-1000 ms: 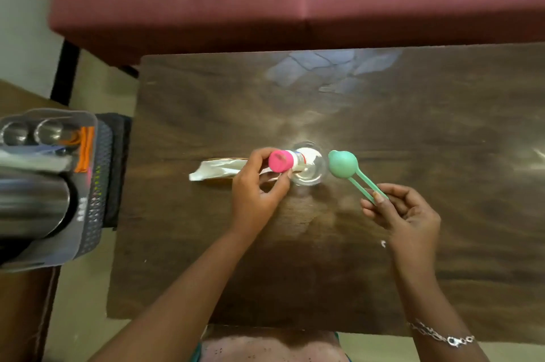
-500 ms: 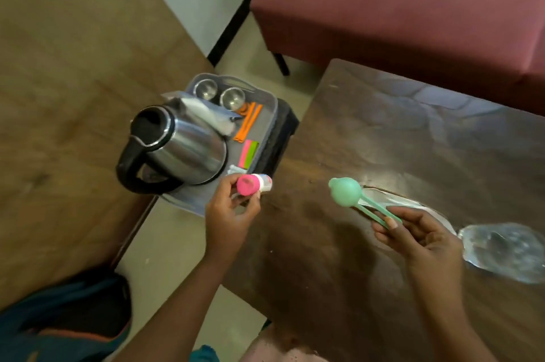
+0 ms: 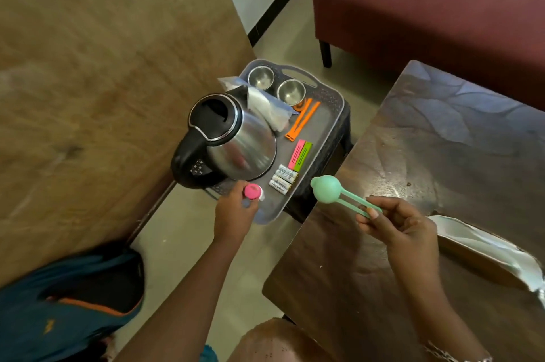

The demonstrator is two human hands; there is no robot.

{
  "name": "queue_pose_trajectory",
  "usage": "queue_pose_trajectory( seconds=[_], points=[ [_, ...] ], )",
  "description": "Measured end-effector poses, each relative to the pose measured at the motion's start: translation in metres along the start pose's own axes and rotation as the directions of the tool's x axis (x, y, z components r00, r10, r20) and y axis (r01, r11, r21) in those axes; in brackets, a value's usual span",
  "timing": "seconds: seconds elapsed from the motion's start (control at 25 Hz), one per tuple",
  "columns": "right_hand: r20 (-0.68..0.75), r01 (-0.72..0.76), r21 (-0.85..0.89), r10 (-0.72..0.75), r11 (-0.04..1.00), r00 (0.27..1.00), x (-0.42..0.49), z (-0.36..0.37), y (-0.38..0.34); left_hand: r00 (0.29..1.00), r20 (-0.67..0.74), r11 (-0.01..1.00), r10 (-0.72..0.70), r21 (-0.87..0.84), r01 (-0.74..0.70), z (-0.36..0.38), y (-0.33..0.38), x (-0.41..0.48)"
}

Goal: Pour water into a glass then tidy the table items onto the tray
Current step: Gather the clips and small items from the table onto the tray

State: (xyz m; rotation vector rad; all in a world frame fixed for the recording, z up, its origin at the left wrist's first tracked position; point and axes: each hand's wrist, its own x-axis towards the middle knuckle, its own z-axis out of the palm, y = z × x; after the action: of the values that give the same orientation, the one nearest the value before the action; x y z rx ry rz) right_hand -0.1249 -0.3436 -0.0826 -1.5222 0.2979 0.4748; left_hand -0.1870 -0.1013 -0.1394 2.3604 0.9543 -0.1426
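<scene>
My left hand [image 3: 234, 215] holds a small white bottle with a pink cap [image 3: 253, 192] over the near end of the grey tray [image 3: 331, 125]. My right hand [image 3: 398, 221] grips the two prongs of a mint-green ball-headed tool [image 3: 327, 189], held above the left corner of the dark wooden table [image 3: 442, 155]. On the tray stand a steel kettle [image 3: 233, 140], two small steel cups [image 3: 290, 92], an orange tool [image 3: 303, 119], pink and green strips [image 3: 300, 155] and several batteries [image 3: 283, 179]. The glass is out of view.
A silvery foil packet [image 3: 486, 246] lies on the table right of my right hand. A red bench [image 3: 427, 2] stands behind the table. A large light wooden surface [image 3: 88, 96] fills the left. A blue and black bag [image 3: 67, 302] lies on the floor at lower left.
My head turned left, so the tray came into view and the glass left it. My left hand carried the pink-capped bottle from beside the glass to the tray's near end.
</scene>
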Motion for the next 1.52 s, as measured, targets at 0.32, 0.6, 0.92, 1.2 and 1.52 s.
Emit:
queue_pose_trajectory(
  seconds=[0.32, 0.6, 0.92, 1.2, 1.52],
  points=[
    [-0.010, -0.028, -0.053, 0.027, 0.998, 1.000, 0.012, 0.020, 0.013, 0.991, 0.129, 0.979, 0.027, 0.195, -0.052, 0.016, -0.013, 0.013],
    [-0.063, 0.071, -0.258, -0.090, 0.964, 0.994, 0.060, 0.040, -0.015, 0.979, 0.202, 0.963, 0.034, 0.255, -0.086, 0.026, -0.020, 0.019],
    [0.310, 0.446, -0.848, -0.415, 0.287, 0.855, 0.190, 0.085, -0.062, 0.976, 0.213, 0.971, 0.049, 0.218, -0.096, 0.028, -0.025, 0.021],
    [0.475, 0.472, -0.880, -0.119, -0.053, 0.872, 0.248, 0.108, -0.036, 0.970, 0.237, 0.987, 0.054, 0.137, -0.088, 0.028, -0.029, 0.022],
    [0.494, 0.478, -0.864, -0.082, -0.156, 0.866, 0.254, 0.111, -0.021, 0.970, 0.208, 0.990, 0.128, 0.035, -0.138, 0.025, -0.032, 0.018]
  ],
)
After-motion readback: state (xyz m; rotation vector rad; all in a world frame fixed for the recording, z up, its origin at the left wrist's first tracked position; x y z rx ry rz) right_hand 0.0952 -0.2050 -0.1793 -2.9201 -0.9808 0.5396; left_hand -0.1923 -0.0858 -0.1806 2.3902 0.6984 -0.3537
